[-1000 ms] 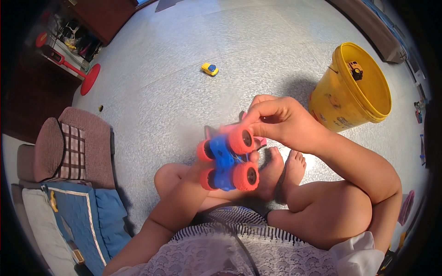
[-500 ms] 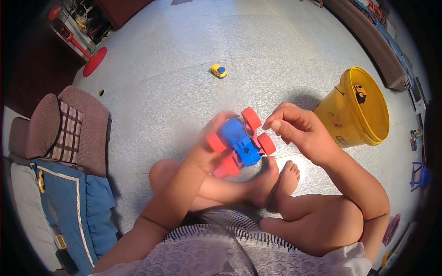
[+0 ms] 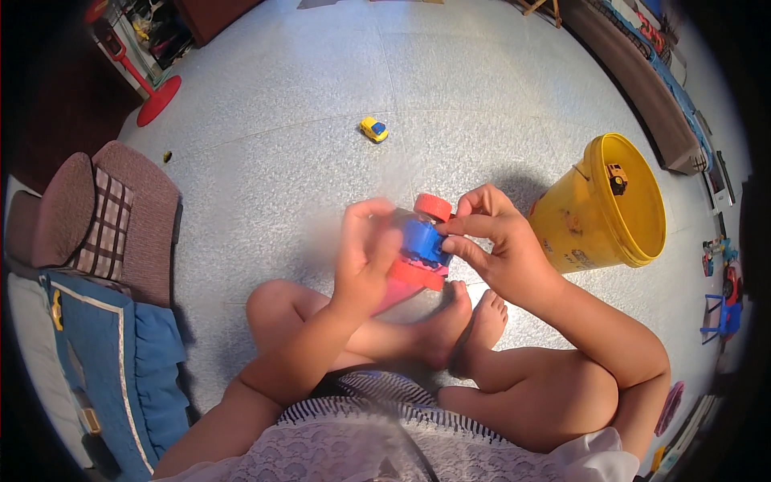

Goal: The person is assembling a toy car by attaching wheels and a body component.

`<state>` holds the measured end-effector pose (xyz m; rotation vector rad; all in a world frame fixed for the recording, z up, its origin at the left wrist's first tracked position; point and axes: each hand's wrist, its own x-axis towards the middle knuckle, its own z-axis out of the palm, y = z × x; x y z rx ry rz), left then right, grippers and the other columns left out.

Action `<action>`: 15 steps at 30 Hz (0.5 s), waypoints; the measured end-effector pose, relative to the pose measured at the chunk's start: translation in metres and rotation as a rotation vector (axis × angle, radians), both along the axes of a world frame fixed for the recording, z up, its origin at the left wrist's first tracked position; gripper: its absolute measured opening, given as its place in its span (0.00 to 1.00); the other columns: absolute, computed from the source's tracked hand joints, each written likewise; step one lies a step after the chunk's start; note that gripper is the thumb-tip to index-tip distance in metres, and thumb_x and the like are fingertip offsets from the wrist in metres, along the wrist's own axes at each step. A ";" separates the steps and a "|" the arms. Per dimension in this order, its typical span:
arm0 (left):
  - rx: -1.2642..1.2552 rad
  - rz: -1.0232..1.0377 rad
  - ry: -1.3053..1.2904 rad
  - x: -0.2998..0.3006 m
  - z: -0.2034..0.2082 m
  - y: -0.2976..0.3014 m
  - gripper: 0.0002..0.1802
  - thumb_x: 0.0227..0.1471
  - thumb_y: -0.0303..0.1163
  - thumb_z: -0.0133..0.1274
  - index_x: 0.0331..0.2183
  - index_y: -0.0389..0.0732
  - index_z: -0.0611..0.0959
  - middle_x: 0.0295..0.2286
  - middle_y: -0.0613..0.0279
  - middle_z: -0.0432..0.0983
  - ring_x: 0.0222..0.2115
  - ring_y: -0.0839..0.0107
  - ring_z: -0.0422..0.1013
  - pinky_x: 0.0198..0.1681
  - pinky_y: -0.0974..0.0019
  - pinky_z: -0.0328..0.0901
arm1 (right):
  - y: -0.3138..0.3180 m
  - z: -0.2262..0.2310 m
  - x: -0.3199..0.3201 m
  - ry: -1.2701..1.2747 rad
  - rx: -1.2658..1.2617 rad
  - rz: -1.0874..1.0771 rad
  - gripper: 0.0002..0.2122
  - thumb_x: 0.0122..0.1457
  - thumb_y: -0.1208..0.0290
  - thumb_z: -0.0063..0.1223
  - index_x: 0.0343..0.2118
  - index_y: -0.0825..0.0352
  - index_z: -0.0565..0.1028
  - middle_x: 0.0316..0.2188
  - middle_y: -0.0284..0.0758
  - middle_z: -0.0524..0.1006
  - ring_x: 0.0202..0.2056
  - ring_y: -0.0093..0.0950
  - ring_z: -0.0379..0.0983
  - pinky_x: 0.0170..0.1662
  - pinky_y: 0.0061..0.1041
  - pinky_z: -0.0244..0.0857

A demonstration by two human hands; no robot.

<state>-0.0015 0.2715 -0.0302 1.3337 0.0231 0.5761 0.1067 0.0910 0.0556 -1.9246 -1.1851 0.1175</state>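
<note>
A toy car (image 3: 421, 239) with red wheels, a blue underside and some pink bodywork is held over my crossed legs. My left hand (image 3: 365, 261) grips it from the left side, its fingers partly blurred. From the right, my right hand (image 3: 510, 249) has thumb and fingertips closed on the blue end beside a wheel. Whether those fingers pinch a small loose part there, I cannot make out. The underside of the car is turned up toward me.
A yellow bucket (image 3: 585, 193) stands to the right, with a small yellow toy truck (image 3: 617, 178) inside. Ahead on the floor lies a yellow-and-blue toy car (image 3: 373, 129). A brown armchair (image 3: 152, 233) is at left, a long sofa (image 3: 634, 88) at far right. Blue toys (image 3: 721, 313) sit at the right edge.
My right hand has moved in from beside the toy car and now touches its blue end. The car has turned in my left hand, and the whole view has shifted slightly.
</note>
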 end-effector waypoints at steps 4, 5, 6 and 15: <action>-0.014 -0.037 -0.046 -0.001 -0.004 -0.003 0.21 0.64 0.32 0.55 0.55 0.38 0.68 0.48 0.60 0.68 0.50 0.72 0.67 0.56 0.65 0.63 | 0.000 -0.001 0.000 0.221 0.025 -0.076 0.08 0.52 0.78 0.67 0.36 0.63 0.86 0.35 0.33 0.72 0.42 0.30 0.69 0.47 0.27 0.65; -0.029 -0.045 -0.051 -0.001 -0.003 -0.004 0.22 0.64 0.32 0.55 0.55 0.38 0.68 0.48 0.60 0.68 0.49 0.72 0.67 0.56 0.65 0.63 | 0.000 0.000 -0.001 0.224 0.049 -0.078 0.07 0.52 0.79 0.66 0.35 0.63 0.86 0.35 0.33 0.72 0.42 0.28 0.69 0.47 0.26 0.65; -0.033 -0.041 -0.054 0.000 -0.001 -0.005 0.22 0.64 0.32 0.55 0.55 0.38 0.68 0.48 0.60 0.68 0.49 0.72 0.67 0.56 0.65 0.63 | -0.001 0.002 -0.001 0.221 0.044 -0.074 0.07 0.52 0.79 0.66 0.35 0.63 0.86 0.35 0.33 0.72 0.42 0.28 0.69 0.47 0.26 0.65; 0.252 0.157 -0.041 0.001 -0.001 -0.003 0.22 0.56 0.32 0.63 0.51 0.39 0.76 0.46 0.58 0.69 0.42 0.69 0.68 0.42 0.67 0.67 | -0.003 0.012 -0.001 0.116 0.093 -0.112 0.06 0.52 0.82 0.62 0.32 0.66 0.81 0.36 0.33 0.71 0.43 0.27 0.69 0.49 0.25 0.64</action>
